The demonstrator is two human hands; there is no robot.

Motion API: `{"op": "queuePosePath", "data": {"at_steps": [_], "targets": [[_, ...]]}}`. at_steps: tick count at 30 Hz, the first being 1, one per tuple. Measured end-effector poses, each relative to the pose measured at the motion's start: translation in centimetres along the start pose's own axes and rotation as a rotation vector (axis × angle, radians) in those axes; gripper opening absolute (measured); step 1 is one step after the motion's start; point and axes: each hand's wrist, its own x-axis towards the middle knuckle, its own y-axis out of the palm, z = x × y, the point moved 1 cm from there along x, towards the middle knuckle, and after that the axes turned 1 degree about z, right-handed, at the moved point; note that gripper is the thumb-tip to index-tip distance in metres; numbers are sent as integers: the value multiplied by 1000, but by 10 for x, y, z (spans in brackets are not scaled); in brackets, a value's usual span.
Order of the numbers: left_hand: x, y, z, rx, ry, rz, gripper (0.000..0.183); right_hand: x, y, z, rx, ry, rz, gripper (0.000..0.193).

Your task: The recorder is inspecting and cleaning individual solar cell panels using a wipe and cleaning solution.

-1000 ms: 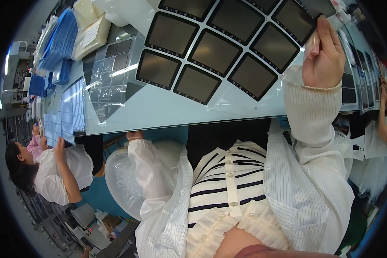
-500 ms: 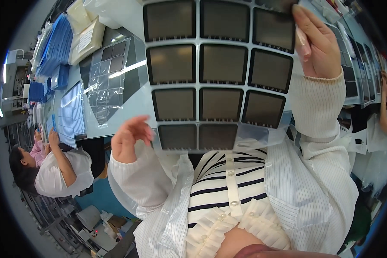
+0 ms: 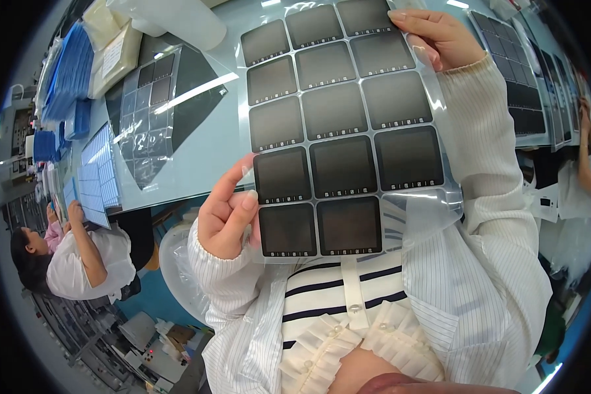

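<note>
I hold up a clear plastic sheet (image 3: 343, 118) with dark rectangular panels set in three columns. Each panel has a row of small light marks along its lower edge. The cell at the sheet's lower right shows only clear plastic. My left hand (image 3: 226, 213) is closed on the left edge low down, thumb on the front face, other fingers partly hidden behind. Up at the top right corner, my right hand (image 3: 446, 39) pinches the sheet between thumb and fingers. The sheet tilts slightly and hangs in front of my chest, over the table's near edge.
On the glass-topped table (image 3: 197, 157) lies another clear pocket sheet (image 3: 148, 121) with a few dark panels. Stacked blue sheets (image 3: 69, 72), a pale yellow pack (image 3: 116, 62) and a whitish cylinder (image 3: 190, 23) stand far left. More dark-panelled sheets (image 3: 509, 65) lie right. A co-worker (image 3: 79, 262) sits left.
My left hand, open beside the sheet before, now grips its left edge. The sheet has moved farther from the camera and tilted; my right hand still holds the top right corner.
</note>
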Motion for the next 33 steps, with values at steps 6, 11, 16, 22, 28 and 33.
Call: {"op": "queuePosePath", "data": {"at_steps": [6, 11, 16, 22, 28, 33], "targets": [[-9, 7, 0, 36, -32, 5, 52, 23, -15, -29, 255, -249, 450, 11], [-14, 5, -1, 45, -39, -13, 53, -10, 15, 2, 75, 72, -58, 10], [-14, 6, -1, 25, -38, -11, 54, -12, 13, 1, 133, 10, -37, 13], [-16, 2, 3, 14, 19, 35, 56, -10, 15, -3, 117, -28, -64, 11], [-16, 3, 3, 50, 27, 67, 57, -16, -3, -4, -121, -113, 21, 28], [-17, 0, -1, 103, 4, 104, 57, -23, 5, 4, -83, -141, 38, 28]]}}
